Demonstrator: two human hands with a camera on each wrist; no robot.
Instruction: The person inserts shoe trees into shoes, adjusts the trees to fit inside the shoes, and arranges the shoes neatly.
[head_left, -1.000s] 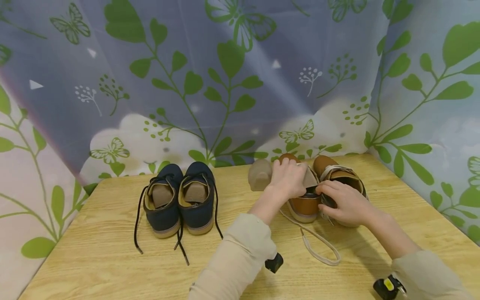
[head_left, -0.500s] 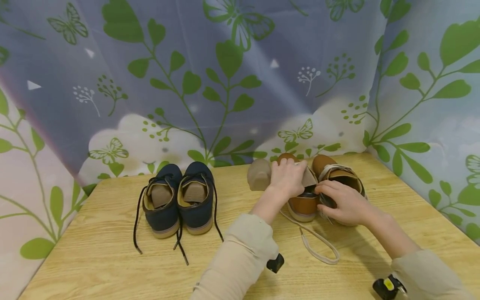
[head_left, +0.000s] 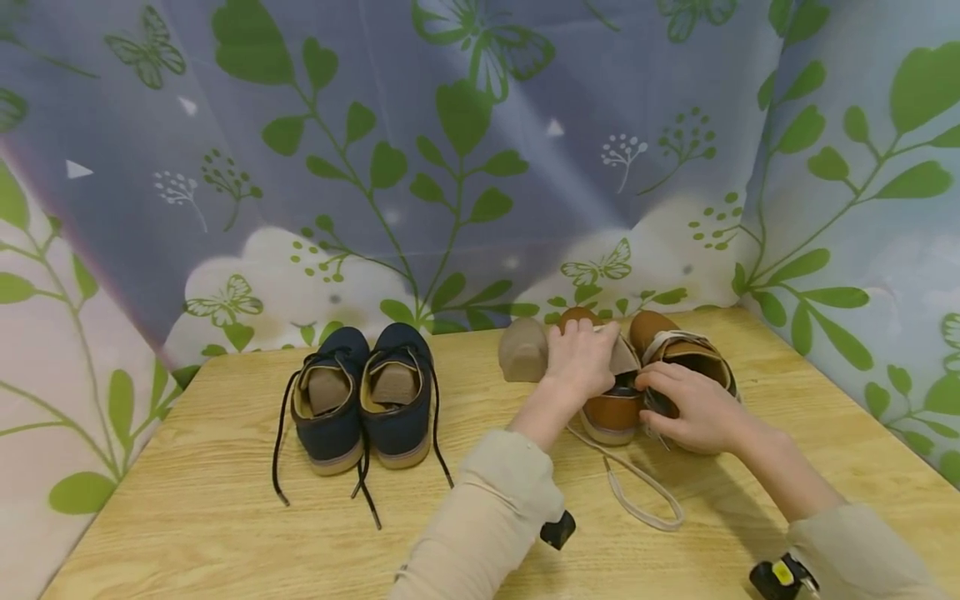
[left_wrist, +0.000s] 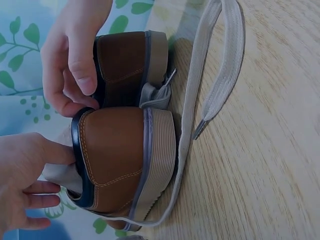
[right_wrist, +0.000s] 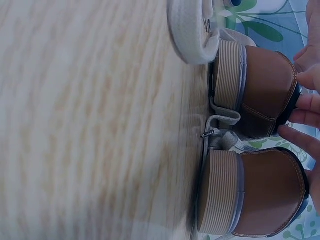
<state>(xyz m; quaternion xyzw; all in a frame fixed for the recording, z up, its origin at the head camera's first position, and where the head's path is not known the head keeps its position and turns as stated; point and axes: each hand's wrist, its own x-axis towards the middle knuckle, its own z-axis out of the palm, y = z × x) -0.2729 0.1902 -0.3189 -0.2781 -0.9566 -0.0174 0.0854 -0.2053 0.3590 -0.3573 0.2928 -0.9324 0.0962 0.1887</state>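
A brown leather shoe (head_left: 609,414) with a ridged pale sole stands at the right of the table. My left hand (head_left: 579,360) reaches over it and grips a beige shoe insert (head_left: 624,358) in its opening; in the left wrist view the thumb (left_wrist: 59,151) goes inside the collar. My right hand (head_left: 692,406) holds the right side of the same shoe's collar with curled fingers, its thumb lying over the second brown shoe (head_left: 651,327). That shoe stands close on the right. A loose beige lace (head_left: 652,512) loops toward me. The palms hide much of both openings.
Another beige insert (head_left: 523,350) stands left of the brown shoes. Two navy shoes (head_left: 396,433) with inserts inside stand farther left, black laces trailing on the wooden table (head_left: 225,533). A patterned cloth backdrop (head_left: 375,150) rises behind the table.
Both hands keep nearly the same places on the brown shoe. Only a slight shift of the whole head view shows.
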